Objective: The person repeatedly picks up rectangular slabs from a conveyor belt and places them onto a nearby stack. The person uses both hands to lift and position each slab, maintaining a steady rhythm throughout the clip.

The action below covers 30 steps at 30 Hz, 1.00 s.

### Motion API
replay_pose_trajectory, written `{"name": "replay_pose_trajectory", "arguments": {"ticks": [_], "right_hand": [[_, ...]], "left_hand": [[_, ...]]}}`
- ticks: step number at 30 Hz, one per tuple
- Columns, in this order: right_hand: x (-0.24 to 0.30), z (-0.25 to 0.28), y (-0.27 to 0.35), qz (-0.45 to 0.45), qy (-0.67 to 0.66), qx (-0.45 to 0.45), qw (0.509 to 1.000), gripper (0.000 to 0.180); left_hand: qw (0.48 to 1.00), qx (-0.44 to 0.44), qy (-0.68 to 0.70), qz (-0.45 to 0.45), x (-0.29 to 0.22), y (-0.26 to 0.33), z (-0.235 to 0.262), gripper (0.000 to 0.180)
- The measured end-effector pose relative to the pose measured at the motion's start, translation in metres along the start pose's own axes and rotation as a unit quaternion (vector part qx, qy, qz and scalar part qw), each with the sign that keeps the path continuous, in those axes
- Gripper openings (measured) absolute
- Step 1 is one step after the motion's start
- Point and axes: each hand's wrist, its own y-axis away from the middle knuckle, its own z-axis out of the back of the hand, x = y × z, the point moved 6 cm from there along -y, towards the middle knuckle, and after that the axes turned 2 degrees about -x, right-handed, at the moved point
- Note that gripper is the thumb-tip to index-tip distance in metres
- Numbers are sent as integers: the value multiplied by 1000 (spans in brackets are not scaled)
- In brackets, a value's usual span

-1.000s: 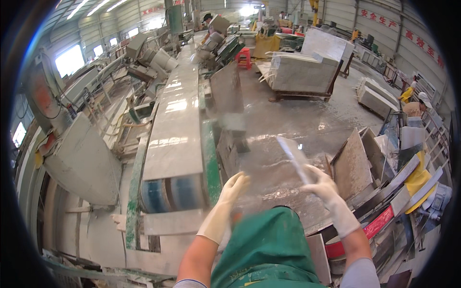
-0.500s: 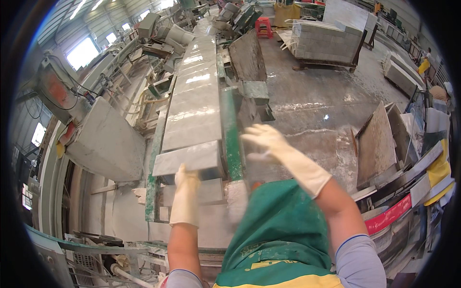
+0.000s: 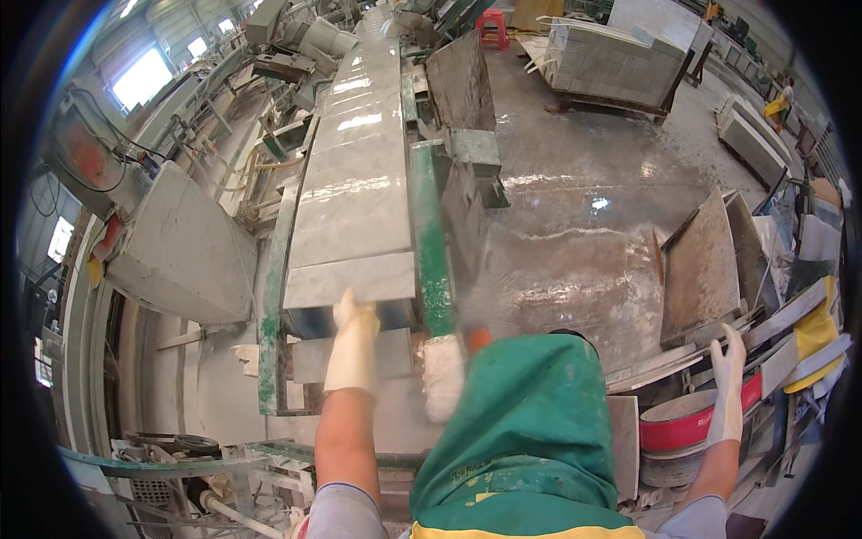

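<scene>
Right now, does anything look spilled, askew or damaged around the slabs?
Yes: the floor to the right of the slab row shines wet and may be slippery. The green rail beside that row looks patchy and worn. The front slab at the left hand shows no clear damage.

The left hand [image 3: 354, 328], in a cream rubber glove, is covering part of a pale grey rectangular stone slab's [image 3: 350, 278] front edge, and its lower fingers are not showing clearly. That slab is hiding most of a dark blue roller [image 3: 312, 322]. The right hand [image 3: 729, 359], gloved alike, is hovering at some long grey stone strips [image 3: 669, 359]; contact is not showing clearly. A green cloth apron [image 3: 521, 422] is concealing the legs. The lower edge is cropping both grey sleeves [image 3: 346, 508]. A distant person [image 3: 784, 101] is appearing too small to make out.
</scene>
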Motion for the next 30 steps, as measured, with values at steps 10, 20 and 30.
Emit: {"name": "replay_pose_trajectory", "arguments": {"ticks": [10,20,30], "right_hand": [[-139,38,64,-80,163,-100,978,42],[-131,12,89,-140,158,-108,972,45],[-111,10,99,-165,177,-108,964,46]], "left_hand": [[998,17,-4,68,10,-58,12,29],[995,-3,-55,80,2,-71,8,26],[997,27,1,78,-4,-73,0,22]]}}
